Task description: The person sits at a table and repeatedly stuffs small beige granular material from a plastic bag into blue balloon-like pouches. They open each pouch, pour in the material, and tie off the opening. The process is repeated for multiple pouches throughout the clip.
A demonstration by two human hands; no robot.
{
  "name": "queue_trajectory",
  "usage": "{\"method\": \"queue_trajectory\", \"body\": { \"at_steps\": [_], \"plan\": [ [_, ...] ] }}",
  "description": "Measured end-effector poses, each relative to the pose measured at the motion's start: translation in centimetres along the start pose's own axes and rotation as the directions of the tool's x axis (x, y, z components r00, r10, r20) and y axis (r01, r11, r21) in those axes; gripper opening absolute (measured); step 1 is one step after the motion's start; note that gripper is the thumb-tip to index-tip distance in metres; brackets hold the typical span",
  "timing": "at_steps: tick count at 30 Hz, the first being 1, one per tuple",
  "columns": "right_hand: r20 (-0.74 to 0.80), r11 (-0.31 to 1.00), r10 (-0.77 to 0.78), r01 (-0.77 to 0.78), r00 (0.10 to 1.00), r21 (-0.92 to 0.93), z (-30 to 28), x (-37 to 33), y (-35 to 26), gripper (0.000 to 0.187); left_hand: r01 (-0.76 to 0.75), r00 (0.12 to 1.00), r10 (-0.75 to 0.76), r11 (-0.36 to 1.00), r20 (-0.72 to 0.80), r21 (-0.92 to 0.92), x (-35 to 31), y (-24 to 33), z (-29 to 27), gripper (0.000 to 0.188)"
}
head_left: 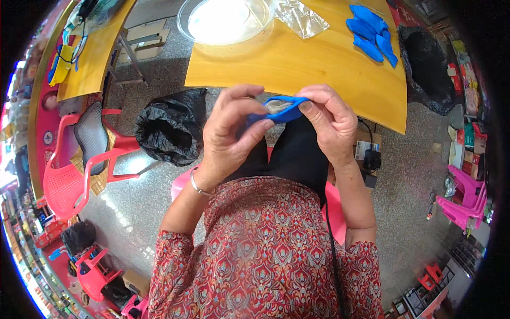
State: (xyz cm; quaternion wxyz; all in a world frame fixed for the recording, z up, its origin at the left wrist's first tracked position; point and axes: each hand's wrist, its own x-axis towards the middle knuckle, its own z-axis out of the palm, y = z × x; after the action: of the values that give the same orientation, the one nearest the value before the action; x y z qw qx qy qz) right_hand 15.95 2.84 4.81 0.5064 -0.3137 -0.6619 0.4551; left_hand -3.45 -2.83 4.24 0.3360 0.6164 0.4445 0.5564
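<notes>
A small blue cloth piece (288, 113) is held up in front of my lap, just off the table's near edge. Its mouth is spread, and something pale and greyish shows inside. My left hand (226, 125) grips its left side between thumb and fingers, the fingertips partly blurred. At the other end, my right hand (336, 122) pinches a corner between thumb and forefinger. Several similar blue pieces (367, 29) lie in a loose pile at the right of the yellow wooden table (297, 64).
A clear round basin (186, 26) and a clear plastic bag (302, 18) are on the table. Black bags stand open on the floor, one (170, 127) at the left, another (425, 69) at the right. A red plastic chair (66, 186) stands left; pink stools (465, 199) are right.
</notes>
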Motion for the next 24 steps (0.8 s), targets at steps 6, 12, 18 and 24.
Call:
{"method": "queue_trajectory", "body": {
  "at_steps": [6, 12, 18, 24],
  "plan": [
    [0.032, 0.966, -0.162, 0.165, 0.986, -0.199, 0.1, 0.2, -1.3, 0.012, 0.004, 0.998, -0.012, 0.989, 0.059, 0.146, 0.1, 1.7, 1.3, 0.036],
    [0.009, 0.979, -0.067, 0.068, 0.998, -0.193, -0.5, -0.7, -0.2, 0.009, 0.060, 0.990, -0.072, 0.993, 0.118, 0.106, 0.7, 0.8, 0.1, 0.027],
    [0.023, 0.976, -0.045, 0.049, 0.999, -0.212, -0.5, -1.1, -0.6, 0.011, 0.110, 0.990, -0.111, 0.994, 0.083, 0.017, 0.6, 0.9, -0.2, 0.023],
    [0.096, 0.943, -0.099, 0.124, 0.990, -0.308, -0.9, -0.5, -1.6, 0.016, 0.071, 0.997, -0.071, 0.992, 0.005, -0.107, 1.0, 1.6, 1.2, 0.028]
  ]
}}
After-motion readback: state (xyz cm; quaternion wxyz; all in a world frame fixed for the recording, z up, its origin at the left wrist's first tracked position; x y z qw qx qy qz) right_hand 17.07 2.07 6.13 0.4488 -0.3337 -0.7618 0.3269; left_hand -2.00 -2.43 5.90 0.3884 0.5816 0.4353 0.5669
